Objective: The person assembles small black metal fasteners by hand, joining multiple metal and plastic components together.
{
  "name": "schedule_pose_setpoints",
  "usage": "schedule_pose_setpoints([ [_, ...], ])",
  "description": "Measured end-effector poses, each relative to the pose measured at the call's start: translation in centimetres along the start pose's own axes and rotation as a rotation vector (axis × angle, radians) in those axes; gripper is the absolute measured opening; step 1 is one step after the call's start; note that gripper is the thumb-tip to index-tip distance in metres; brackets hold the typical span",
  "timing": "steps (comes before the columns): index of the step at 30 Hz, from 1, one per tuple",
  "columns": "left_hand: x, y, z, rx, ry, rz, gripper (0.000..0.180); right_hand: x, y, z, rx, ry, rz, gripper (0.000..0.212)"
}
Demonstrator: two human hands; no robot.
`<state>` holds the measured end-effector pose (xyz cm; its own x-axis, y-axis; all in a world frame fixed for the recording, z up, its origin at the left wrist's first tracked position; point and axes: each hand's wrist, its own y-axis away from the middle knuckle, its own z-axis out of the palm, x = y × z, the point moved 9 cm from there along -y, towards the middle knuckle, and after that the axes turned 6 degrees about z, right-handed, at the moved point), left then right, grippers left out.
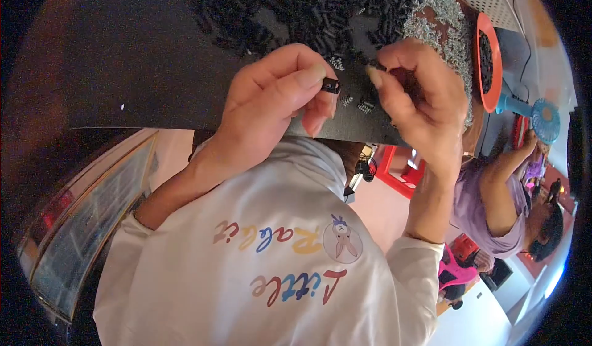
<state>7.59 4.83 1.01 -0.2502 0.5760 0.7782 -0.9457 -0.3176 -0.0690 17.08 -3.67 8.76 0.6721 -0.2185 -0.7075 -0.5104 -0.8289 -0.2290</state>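
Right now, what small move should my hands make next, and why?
Perhaps lower the right hand toward the small metal coils: they lie close to it on the dark table, and the left hand already pinches a black piece. Whether the right hand already holds anything, I cannot tell.

Multicoloured lettering (288,287) on white shirt (179,278)

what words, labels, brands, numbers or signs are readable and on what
White shirt: multicoloured script, upside down in view, beside a bunny drawing; wording not copied.
Black part in the left hand: too small to tell.
Blue fan: nothing legible.
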Motion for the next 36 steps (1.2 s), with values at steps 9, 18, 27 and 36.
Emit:
schedule_pose_setpoints([
  [9,-1.2,0.1,0.1,0.017,-0.007,-0.031,0.023,-1.0,1.2,-0.4,0.079,-0.186,-0.172,0.015],
  [18,-1.1,0.0,0.4,-0.020,-0.045,-0.034,0.022,0.4,2.5,-0.3,0.099,-0.355,0.017,0.014],
  [27,-1.7,-0.1,0.1,-0.007,-0.087,-0.064,0.025,-0.1,2.6,0.4,0.159,-0.461,-0.085,0.017],
  [36,-2.0,-0.4,0.1,-0.019,-0.080,-0.079,0.025,0.1,2.4,0.5,0.177,-0.450,-0.124,0.018],
])
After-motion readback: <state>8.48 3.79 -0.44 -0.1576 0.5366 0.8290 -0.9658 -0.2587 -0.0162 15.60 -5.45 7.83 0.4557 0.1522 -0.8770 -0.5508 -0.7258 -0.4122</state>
